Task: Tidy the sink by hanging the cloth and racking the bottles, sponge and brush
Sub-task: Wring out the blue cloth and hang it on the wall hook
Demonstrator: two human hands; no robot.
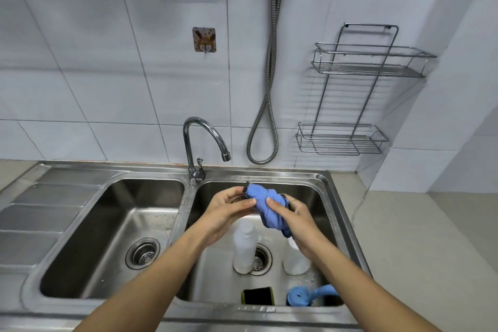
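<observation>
**Cloth in hand, everything else still in the basin**

Both of my hands are clamped on the blue cloth: my left hand pinches its dark-edged far-left end, and my right hand is wrapped around the bunched, twisted right part, whose tail hangs down past my palm. I hold it above the right basin of the sink, just near of the tap.

By my reckoning the task has barely begun. The hook on the far wall, up and left of the tap, is bare, so the cloth is not yet hung. Both shelves of the wire rack on the far right wall carry nothing. Below my hands, two white bottles stand in the right basin: the left bottle beside the drain, the right bottle partly hidden by my wrist. At the near edge lie the sponge and, right of it, the blue brush. Hanging comes first; four items then go to the rack.
</observation>
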